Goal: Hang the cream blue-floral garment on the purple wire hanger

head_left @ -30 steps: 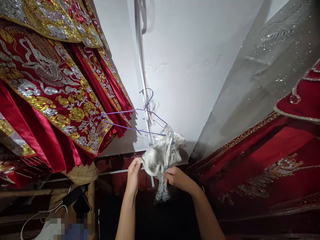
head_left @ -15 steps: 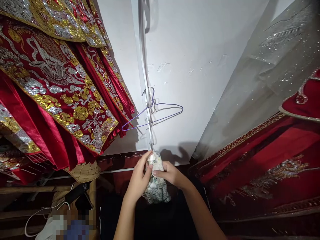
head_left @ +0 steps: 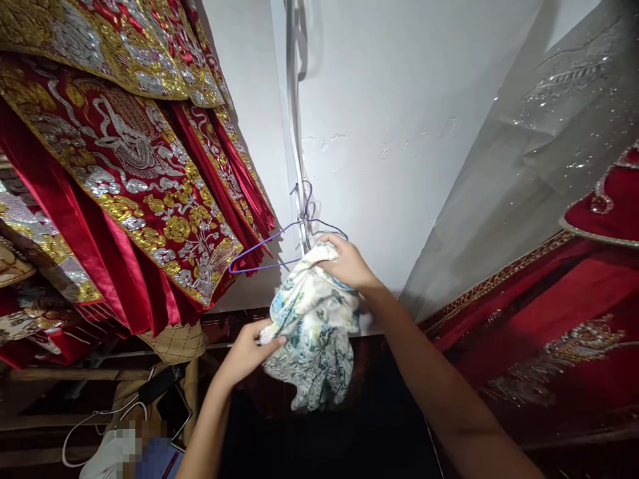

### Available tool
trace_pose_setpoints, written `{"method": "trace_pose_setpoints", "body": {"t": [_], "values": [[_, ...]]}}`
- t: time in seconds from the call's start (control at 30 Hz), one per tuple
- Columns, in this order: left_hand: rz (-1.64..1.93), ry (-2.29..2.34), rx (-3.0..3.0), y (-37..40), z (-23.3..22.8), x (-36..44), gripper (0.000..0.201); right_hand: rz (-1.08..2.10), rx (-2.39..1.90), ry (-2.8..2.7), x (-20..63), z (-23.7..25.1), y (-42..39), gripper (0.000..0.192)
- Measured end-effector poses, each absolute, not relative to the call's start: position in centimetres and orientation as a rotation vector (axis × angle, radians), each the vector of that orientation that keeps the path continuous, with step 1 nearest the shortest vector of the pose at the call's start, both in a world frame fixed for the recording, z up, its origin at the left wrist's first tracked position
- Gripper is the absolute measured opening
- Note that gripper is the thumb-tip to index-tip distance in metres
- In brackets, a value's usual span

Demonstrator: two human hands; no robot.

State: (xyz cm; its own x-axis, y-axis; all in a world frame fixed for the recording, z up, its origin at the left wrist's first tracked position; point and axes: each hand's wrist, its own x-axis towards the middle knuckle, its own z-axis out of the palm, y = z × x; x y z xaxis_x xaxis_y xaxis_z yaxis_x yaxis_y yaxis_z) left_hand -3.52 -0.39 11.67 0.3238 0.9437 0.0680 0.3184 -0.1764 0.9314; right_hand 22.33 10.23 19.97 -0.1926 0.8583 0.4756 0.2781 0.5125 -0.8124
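Observation:
Between my hands hangs a bunched white cloth garment (head_left: 319, 319) with a green, blue and yellow print. My left hand (head_left: 249, 347) pinches its lower left edge between thumb and fingers. Up at the garment's top, my right hand (head_left: 347, 263) grips the fabric, with some fingertips hidden by the cloth. A thin purple hanger (head_left: 264, 241) hangs by its hook on a pole at the wall, just behind the garment. The cloth and my right hand cover the hanger's right end and part of its lower bar; whether they touch it I cannot tell.
Red costumes with gold and silver embroidery (head_left: 164, 193) hang at the left. On the right is a beaded red garment (head_left: 549, 319) below a sheer sparkling sheet (head_left: 564, 126). A wooden bench (head_left: 192, 392) at lower left bears a phone (head_left: 172, 407) and a white cable (head_left: 74, 426).
The garment has been spread wider and raised towards the hanger. My right hand has moved up with its top, while my left has shifted down and left. The view has shifted slightly.

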Motion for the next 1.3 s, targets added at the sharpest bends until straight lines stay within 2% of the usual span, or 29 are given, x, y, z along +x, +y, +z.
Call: {"method": "trace_pose_setpoints", "body": {"t": [0.07, 0.1, 0.2, 0.3, 0.4, 0.47, 0.53, 0.63, 0.83, 0.97, 1.03, 1.13, 1.23, 1.3], "values": [[0.912, 1.123, 1.644, -0.8, 12.8, -4.3, 0.031, 0.695, -1.027, -1.705, 22.1, 17.6, 12.1, 0.053], [0.934, 1.090, 1.622, -1.1, 13.3, -4.5, 0.032, 0.745, -1.048, -1.709, 21.9, 16.3, 12.8, 0.056], [0.988, 1.021, 1.584, -2.0, 14.6, -4.3, 0.035, 0.948, -1.123, -1.738, 21.8, 12.7, 13.8, 0.037], [0.943, 1.047, 1.603, -2.1, 14.9, -4.2, 0.033, 0.944, -1.173, -1.721, 22.6, 11.2, 13.7, 0.034], [0.838, 1.072, 1.620, -2.0, 14.6, -4.2, 0.030, 0.805, -1.176, -1.664, 23.7, 11.7, 13.8, 0.048], [0.781, 1.079, 1.646, -2.0, 14.8, -3.9, 0.029, 0.833, -1.180, -1.718, 23.9, 12.3, 14.2, 0.057], [0.745, 1.095, 1.712, -2.3, 15.4, -3.3, 0.029, 0.924, -1.169, -1.806, 23.7, 12.6, 14.6, 0.052], [0.696, 1.156, 1.866, -2.6, 16.4, -2.9, 0.031, 0.967, -1.105, -1.845, 23.5, 12.1, 14.7, 0.032], [0.356, 1.404, 1.967, -1.1, 13.9, -6.5, 0.032, 0.968, -1.028, -1.741, 26.4, 10.6, 11.8, 0.018], [0.153, 1.581, 2.036, 0.9, 12.8, -8.0, 0.026, 1.044, -1.020, -1.787, 28.1, 12.3, 9.3, 0.014], [0.286, 1.595, 2.179, 2.0, 13.8, -7.8, 0.031, 1.029, -1.052, -1.772, 28.6, 13.7, 8.4, 0.014], [0.672, 1.536, 2.372, 3.5, 16.7, -7.0, 0.036, 0.977, -1.127, -1.716, 29.3, 15.3, 7.7, 0.018], [1.047, 1.476, 2.416, 4.9, 19.4, -6.1, 0.032, 0.935, -1.169, -1.682, 29.5, 15.7, 7.4, 0.022], [1.176, 1.415, 2.408, 6.0, 20.5, -5.3, 0.029, 0.946, -1.179, -1.697, 29.0, 15.4, 7.3, 0.024]]}}
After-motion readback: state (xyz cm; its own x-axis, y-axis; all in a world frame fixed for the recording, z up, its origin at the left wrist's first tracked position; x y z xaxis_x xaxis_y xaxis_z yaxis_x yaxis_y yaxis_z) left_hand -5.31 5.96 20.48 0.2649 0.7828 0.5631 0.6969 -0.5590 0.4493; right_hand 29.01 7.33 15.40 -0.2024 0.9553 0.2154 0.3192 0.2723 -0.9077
